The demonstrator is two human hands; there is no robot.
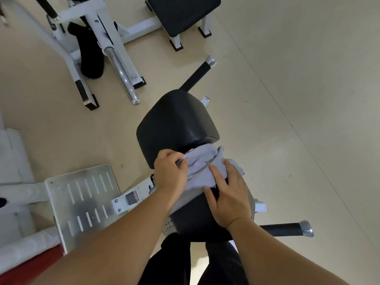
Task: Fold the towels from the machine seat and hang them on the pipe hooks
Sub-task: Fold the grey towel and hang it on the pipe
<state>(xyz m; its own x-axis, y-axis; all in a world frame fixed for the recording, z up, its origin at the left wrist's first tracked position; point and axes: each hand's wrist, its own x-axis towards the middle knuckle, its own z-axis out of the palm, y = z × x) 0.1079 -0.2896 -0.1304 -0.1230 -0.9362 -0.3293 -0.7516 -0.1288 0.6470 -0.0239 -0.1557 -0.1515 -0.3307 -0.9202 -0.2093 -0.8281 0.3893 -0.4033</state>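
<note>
A crumpled grey towel point(202, 167) lies on the black padded machine seat point(193, 214), just below the black back pad point(176, 122). My left hand point(169, 174) pinches the towel's upper left edge with curled fingers. My right hand point(230, 194) rests flat on the towel's right side, fingers straight and spread. Part of the towel is hidden under both hands. No pipe hooks are in view.
Black machine handles stick out at upper right point(198, 76) and lower right point(287, 229). A slotted metal footplate point(82, 194) sits left of the seat. Another white-framed machine point(98, 38) and a black bench point(183, 13) stand farther off on the beige floor.
</note>
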